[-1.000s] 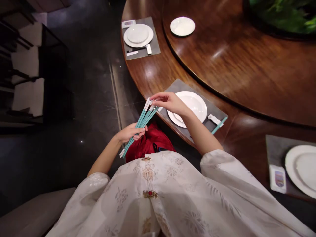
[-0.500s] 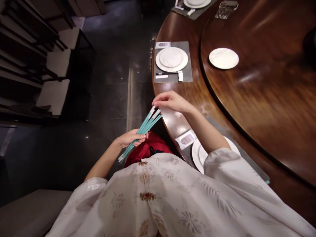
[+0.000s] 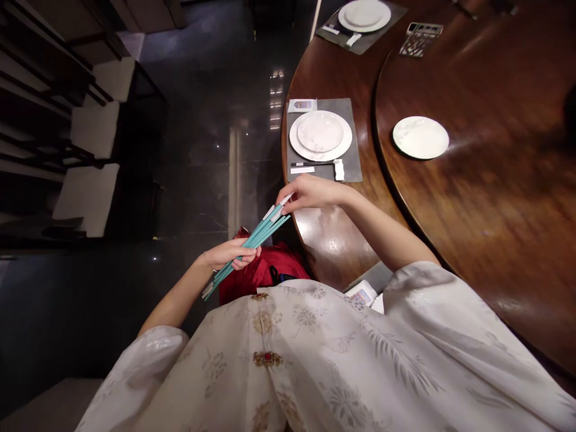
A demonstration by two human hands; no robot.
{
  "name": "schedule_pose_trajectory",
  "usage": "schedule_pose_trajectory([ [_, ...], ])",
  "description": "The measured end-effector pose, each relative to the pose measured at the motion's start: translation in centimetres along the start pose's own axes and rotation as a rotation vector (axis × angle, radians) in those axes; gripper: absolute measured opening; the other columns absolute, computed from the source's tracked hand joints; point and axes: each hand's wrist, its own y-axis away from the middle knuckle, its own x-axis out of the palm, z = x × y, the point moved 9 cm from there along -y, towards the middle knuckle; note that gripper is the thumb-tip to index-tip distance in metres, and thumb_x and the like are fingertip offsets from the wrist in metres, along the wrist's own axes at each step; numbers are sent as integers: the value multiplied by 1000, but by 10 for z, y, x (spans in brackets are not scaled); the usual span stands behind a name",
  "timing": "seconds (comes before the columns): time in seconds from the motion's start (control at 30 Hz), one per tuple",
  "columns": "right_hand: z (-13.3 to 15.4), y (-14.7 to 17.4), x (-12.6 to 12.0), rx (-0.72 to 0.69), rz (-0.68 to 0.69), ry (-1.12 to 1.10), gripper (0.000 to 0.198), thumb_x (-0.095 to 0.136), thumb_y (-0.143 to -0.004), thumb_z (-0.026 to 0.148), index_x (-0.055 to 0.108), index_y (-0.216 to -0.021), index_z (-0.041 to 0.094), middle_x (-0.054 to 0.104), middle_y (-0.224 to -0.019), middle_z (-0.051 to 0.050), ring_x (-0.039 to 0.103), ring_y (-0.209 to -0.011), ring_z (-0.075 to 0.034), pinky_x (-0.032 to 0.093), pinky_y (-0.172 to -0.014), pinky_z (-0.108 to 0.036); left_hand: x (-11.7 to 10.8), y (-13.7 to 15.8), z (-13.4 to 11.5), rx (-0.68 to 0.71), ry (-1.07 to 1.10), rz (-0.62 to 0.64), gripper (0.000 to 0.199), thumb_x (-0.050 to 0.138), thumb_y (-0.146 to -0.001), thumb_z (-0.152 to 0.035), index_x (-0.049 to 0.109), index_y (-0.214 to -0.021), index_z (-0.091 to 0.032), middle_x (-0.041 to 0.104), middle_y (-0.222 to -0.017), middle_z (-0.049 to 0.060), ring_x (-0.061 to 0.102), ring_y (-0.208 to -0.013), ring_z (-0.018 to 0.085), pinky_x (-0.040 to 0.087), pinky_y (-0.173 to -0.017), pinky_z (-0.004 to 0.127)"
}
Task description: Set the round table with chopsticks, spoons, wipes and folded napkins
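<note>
A bundle of several thin turquoise chopsticks (image 3: 260, 234) with white ends slants up to the right in front of my body. Around its lower half my left hand (image 3: 231, 253) is closed, thumb on top. At the upper end, my right hand (image 3: 308, 193) pinches the white tip of one chopstick, which sticks out a little past the others. My right forearm reaches over the table edge. Just beyond the right hand lies a grey placemat (image 3: 353, 171) with stacked white plates (image 3: 320, 133), black chopsticks (image 3: 312, 164) and a white chopstick rest (image 3: 339, 170).
The round wooden table (image 3: 337, 234) curves along the right, with a raised turntable (image 3: 495, 198) bearing a small white plate (image 3: 420, 137). A second setting (image 3: 364, 15) is farther off. A white packet (image 3: 361, 293) lies by my right sleeve. Chairs (image 3: 85, 198) line the left.
My right fingers have closed on one chopstick's white end and drawn it slightly out of the bundle. The left hand has shifted a little left. The view has moved, so the settings appear lower.
</note>
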Motion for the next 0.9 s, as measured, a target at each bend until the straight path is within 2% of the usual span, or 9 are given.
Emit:
schedule_pose_trajectory([
  [0.13, -19, -29, -28, 31, -53, 75, 26, 63, -77, 35, 74, -89, 15, 70, -77, -2, 60, -69, -11, 36, -63, -19, -37, -9, -35, -37, -50, 52, 25, 62, -79, -31, 47, -90, -15, 35, -61, -7, 26, -41, 1, 15, -38, 13],
  [0.33, -60, -72, -97, 154, -197, 114, 25, 62, -77, 35, 75, -87, 17, 71, -78, -2, 60, -69, -11, 37, -63, -19, -111, -12, -95, -124, -153, 103, 27, 60, -81, -36, 42, -82, -16, 34, -60, -7, 26, -42, 1, 15, -38, 13],
  [0.43, -76, -91, -125, 202, -223, 41, 26, 63, -76, 36, 75, -88, 16, 69, -71, 0, 58, -63, -9, 38, -62, -19, -149, -11, -127, -148, -197, 124, 28, 58, -82, -39, 41, -81, -16, 32, -60, -7, 24, -41, 1, 15, -38, 13],
  [0.53, -89, -111, -141, 228, -264, -163, 31, 66, -73, 38, 73, -93, 16, 67, -67, 1, 56, -59, -7, 41, -62, -18, -181, -11, -153, -163, -216, 144, 29, 57, -83, -40, 41, -80, -16, 30, -59, -8, 21, -40, 1, 13, -37, 13],
  [0.7, -115, -136, -159, 241, -468, -535, 36, 70, -69, 41, 71, -91, 13, 68, -73, -2, 60, -64, -9, 47, -65, -19, -214, -14, -185, -183, -223, 199, 28, 56, -84, -40, 42, -79, -16, 30, -57, -8, 22, -39, 1, 13, -36, 14],
  [0.8, -134, -139, -171, 277, -575, -591, 34, 72, -67, 39, 72, -87, 11, 68, -71, -3, 62, -66, -10, 48, -66, -20, -227, -22, -200, -224, -198, 221, 30, 59, -81, -41, 42, -79, -16, 31, -56, -8, 22, -38, 1, 12, -36, 13],
  [0.9, -149, -136, -187, 316, -657, -541, 32, 71, -68, 38, 72, -87, 12, 69, -75, -4, 62, -69, -11, 48, -68, -20, -238, -36, -216, -249, -181, 224, 34, 61, -79, -44, 42, -80, -16, 31, -55, -9, 19, -38, 1, 11, -35, 13],
])
